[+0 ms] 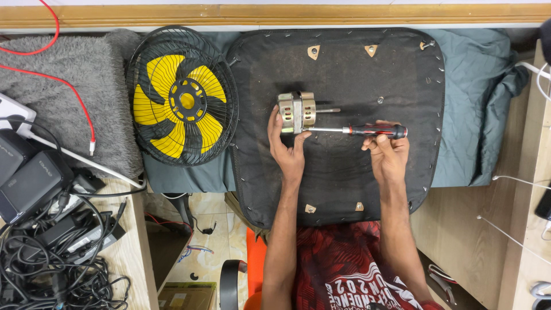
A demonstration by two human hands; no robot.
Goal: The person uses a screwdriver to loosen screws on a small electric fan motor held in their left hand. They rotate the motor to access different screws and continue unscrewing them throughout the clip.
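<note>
**Two hands, a small motor & a screwdriver**

The left hand (288,150) is wrapped round a small metal motor (297,112). Thumb on one side, fingers on the other, so it's a firm grasp. The motor sits near the middle of a black seat pad (344,183) that lies upside down w/ lots of staples round its edge. A thin metal rod sticks out of the motor to the right.

The right hand (389,154) is clenched round the red & black handle of a screwdriver (359,130). The screwdriver lies flat, pointing left. Its tip meets the lower side of the motor, just by the left thumb.

Left of the pad is a small fan (182,96) w/ yellow blades in a black wire cage, lying face up. It touches the pad's edge. Under the fan & pad is a dark green cloth (488,86). A grey fuzzy blanket (63,97) lies far left, w/ a red wire (69,86) across it.

Bottom left there's a heap of black cables & power bricks (40,229) on a light wood top. The person wears a red patterned shirt (344,264).
</note>
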